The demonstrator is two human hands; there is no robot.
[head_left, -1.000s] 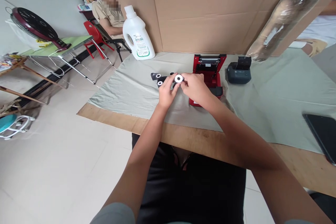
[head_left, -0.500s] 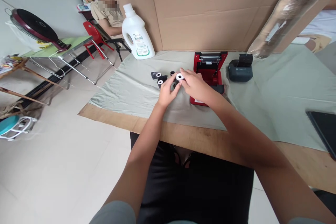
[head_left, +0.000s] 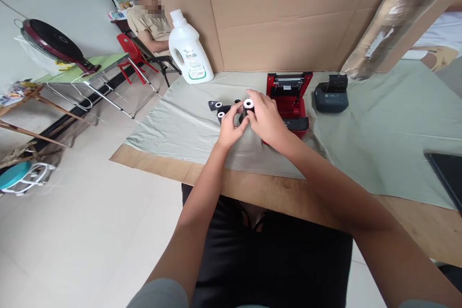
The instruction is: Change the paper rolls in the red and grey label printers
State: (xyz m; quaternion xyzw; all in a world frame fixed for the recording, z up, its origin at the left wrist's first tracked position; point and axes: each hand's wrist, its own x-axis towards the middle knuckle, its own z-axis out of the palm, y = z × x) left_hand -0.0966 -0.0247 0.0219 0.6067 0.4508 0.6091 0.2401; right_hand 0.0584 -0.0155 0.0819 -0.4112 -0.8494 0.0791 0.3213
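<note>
Between my two hands stands a small roll (head_left: 248, 104) with a white end, a hole in its middle and a black outer layer. My left hand (head_left: 232, 124) grips its left side with thumb and fingers. From the right, the fingers and thumb of my right hand (head_left: 265, 115) close around the same roll, hiding much of it. Left of them lie several similar rolls, among them a black-wrapped roll (head_left: 221, 115) and a farther roll (head_left: 218, 105). Just beyond my right hand sits a red and black printer (head_left: 288, 101), its lid raised and its bay partly hidden.
A dark small printer (head_left: 330, 96) with its flap up stands to the right. At the back are a white detergent bottle (head_left: 191, 53) and a cardboard panel (head_left: 274, 19). A clear bottle (head_left: 390, 24) leans at right; a black tablet (head_left: 445, 173) lies near the edge. A person (head_left: 153, 29) sits behind.
My right hand's fingers have lifted and shifted slightly around the roll, showing more of its dark side. My left hand keeps nearly the same grip. The view has shifted slightly.
</note>
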